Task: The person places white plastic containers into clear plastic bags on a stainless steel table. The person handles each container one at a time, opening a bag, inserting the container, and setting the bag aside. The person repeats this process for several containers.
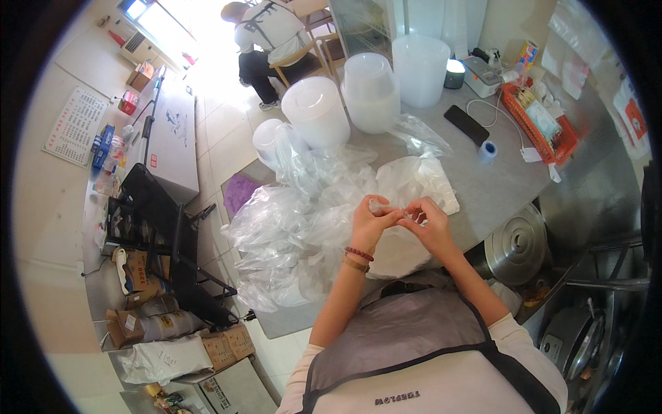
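Observation:
My left hand (373, 220), with a red bead bracelet at the wrist, pinches a bit of clear plastic bag (374, 206). My right hand (430, 223) meets it fingertip to fingertip, pinching the same plastic. Below the hands, near the table's front edge, rests a white rounded bundle (398, 254); its contents are hard to make out. Beyond the fingers lie white plastic bags (437, 181). A large heap of clear plastic bags (282, 222) spreads to the left, some looking puffed or filled.
White plastic tubs (316, 111) stand upside down along the far side of the grey table (481, 191). To the right are a phone (466, 125), a roll of tape (487, 151) and an orange basket (538, 124). A purple cloth (239, 192) lies left. A person (274, 36) sits beyond.

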